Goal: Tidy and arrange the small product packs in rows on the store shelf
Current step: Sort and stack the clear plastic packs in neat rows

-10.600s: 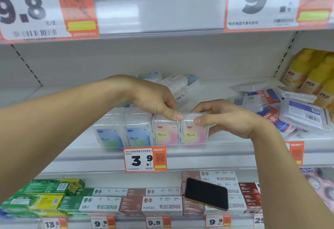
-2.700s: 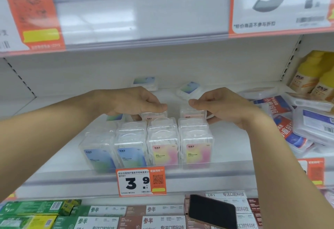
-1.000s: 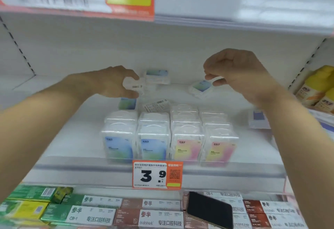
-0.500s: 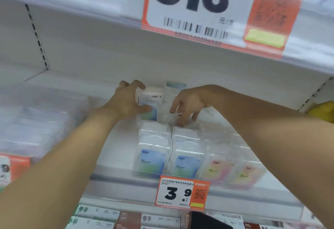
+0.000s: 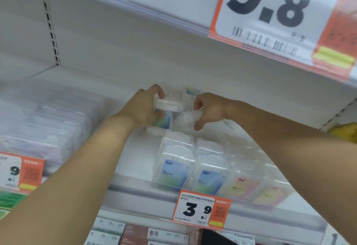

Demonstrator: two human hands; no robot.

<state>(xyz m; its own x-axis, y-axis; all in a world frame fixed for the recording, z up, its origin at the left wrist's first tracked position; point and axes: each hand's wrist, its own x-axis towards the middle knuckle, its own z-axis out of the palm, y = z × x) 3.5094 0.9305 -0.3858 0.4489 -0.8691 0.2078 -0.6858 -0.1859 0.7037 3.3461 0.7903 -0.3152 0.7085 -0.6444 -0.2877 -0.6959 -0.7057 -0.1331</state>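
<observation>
Two clear packs are in hand at the back of the shelf (image 5: 135, 159), behind the standing rows (image 5: 202, 167). The left hand (image 5: 143, 109) curls its fingers over one pack (image 5: 169, 105), held flat with its narrow edge up. The right hand (image 5: 208, 109) pinches a second pack (image 5: 185, 118) between thumb and fingers, tilted, just beside the first. The front packs stand upright with blue labels on the left and pink and yellow ones on the right, above the 3.9 price tag (image 5: 201, 211). To do this step well, I would turn each pack upright with its label forward, check its colour, then set it down touching the last pack of the matching row, square and not leaning
</observation>
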